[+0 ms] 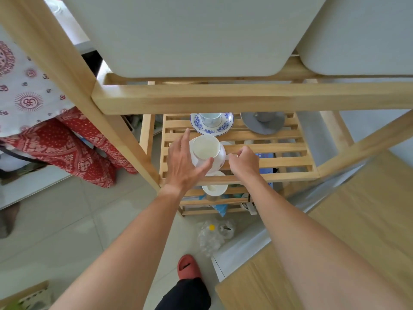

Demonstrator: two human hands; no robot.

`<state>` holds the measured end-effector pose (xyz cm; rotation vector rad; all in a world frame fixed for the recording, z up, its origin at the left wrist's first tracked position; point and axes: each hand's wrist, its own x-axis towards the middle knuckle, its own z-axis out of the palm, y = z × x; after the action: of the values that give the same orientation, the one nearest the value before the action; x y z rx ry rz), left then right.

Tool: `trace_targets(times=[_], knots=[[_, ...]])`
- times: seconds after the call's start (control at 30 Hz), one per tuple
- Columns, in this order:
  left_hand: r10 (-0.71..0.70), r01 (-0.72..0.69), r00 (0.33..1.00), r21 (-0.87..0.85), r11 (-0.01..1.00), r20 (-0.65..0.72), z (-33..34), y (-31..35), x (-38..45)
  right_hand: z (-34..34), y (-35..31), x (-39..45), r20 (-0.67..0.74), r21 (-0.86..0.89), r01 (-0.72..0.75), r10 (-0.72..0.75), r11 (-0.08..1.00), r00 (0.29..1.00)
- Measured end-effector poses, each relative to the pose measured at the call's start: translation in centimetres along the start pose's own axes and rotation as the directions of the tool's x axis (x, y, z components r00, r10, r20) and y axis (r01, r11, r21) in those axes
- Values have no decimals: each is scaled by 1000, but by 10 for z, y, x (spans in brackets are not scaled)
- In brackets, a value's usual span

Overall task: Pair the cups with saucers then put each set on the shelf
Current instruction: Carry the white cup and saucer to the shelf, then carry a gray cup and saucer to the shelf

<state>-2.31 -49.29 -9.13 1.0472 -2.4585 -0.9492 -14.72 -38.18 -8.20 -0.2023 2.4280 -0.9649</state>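
Observation:
A white cup (206, 148) stands on its white saucer (220, 162) on the slatted wooden shelf (286, 151). My left hand (184, 163) lies against the cup's left side with fingers spread, thumb touching its front. My right hand (244, 162) pinches the cup's handle on the right. Behind it, a blue-patterned cup and saucer (212, 123) stand at the back of the shelf. To their right is a grey cup on a grey saucer (262, 123), partly hidden by the rail above.
White bins (190, 34) sit on the upper shelf, whose wooden rail (245, 97) crosses close overhead. Another white cup (214, 189) shows on the lower shelf. A wooden table (335, 253) is at right. A plastic bag (212, 233) lies on the floor, patterned cloth at left.

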Motion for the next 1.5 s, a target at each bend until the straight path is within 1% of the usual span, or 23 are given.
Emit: trace_targets(times=[0.03,0.07,0.13,0.17,0.23,0.3,0.33,0.43,0.53,0.63,0.7,0.77,0.9,1.03,1.1,1.17,1.2,1.23,1.27,1.33,1.37,1.43,1.5], knots=[[33,-32,999,50,998,-34,-4,3,-3,-5,5,-5,-54,-99,69,-75,993,996],[72,-65,996,110,992,-59,-7,7,-6,-10,10,-10,-100,-241,131,-159,962,982],[141,-123,988,218,968,-70,-10,17,-14,-22,19,-21,-131,-493,194,-293,848,947],[168,-147,984,255,956,-61,-11,23,-20,-29,23,-26,-120,-573,196,-318,796,940],[217,-199,976,294,935,-31,-10,36,-35,-44,33,-39,-84,-683,183,-324,707,942],[283,-269,959,331,904,8,-6,51,-52,-63,46,-54,-65,-742,197,-361,641,930],[312,-303,950,348,887,31,-2,61,-62,-74,55,-63,-64,-751,208,-383,627,922],[364,-374,927,342,862,94,14,94,-97,-111,86,-93,-83,-739,212,-399,639,913],[424,-452,892,280,847,157,35,134,-143,-157,132,-130,-171,-723,124,-350,679,921],[494,-556,825,240,796,274,62,176,-205,-212,193,-178,-308,-648,-50,-201,760,930],[532,-621,765,197,759,364,81,200,-255,-249,238,-215,-397,-581,-188,-74,792,915],[580,-696,681,146,704,448,102,218,-307,-285,283,-253,-474,-524,-311,31,793,880],[671,-818,493,34,574,553,139,252,-392,-343,362,-332,-606,-436,-494,160,752,779],[729,-884,328,-77,461,601,164,281,-450,-362,422,-404,-651,-336,-631,312,699,692],[754,-898,258,-138,417,604,169,288,-468,-360,443,-427,-652,-270,-667,377,694,657],[764,-909,169,-200,365,623,174,294,-487,-354,466,-447,-633,-160,-694,467,701,618],[752,-903,138,-230,363,645,177,295,-494,-349,478,-454,-607,-80,-698,520,712,601],[727,-883,124,-259,391,676,180,296,-501,-345,489,-461,-561,29,-692,585,721,586],[694,-848,126,-286,446,708,183,297,-507,-341,498,-466,-494,161,-675,651,720,577],[638,-765,174,-305,568,751,189,301,-518,-333,508,-472,-344,411,-615,739,673,579],[626,-743,209,-294,601,751,192,303,-523,-328,510,-472,-288,494,-581,753,647,592],[627,-735,277,-260,626,728,198,305,-532,-320,509,-469,-208,582,-529,741,618,638],[625,-714,330,-246,655,708,203,306,-536,-313,504,-460,-168,597,-514,722,616,671]])
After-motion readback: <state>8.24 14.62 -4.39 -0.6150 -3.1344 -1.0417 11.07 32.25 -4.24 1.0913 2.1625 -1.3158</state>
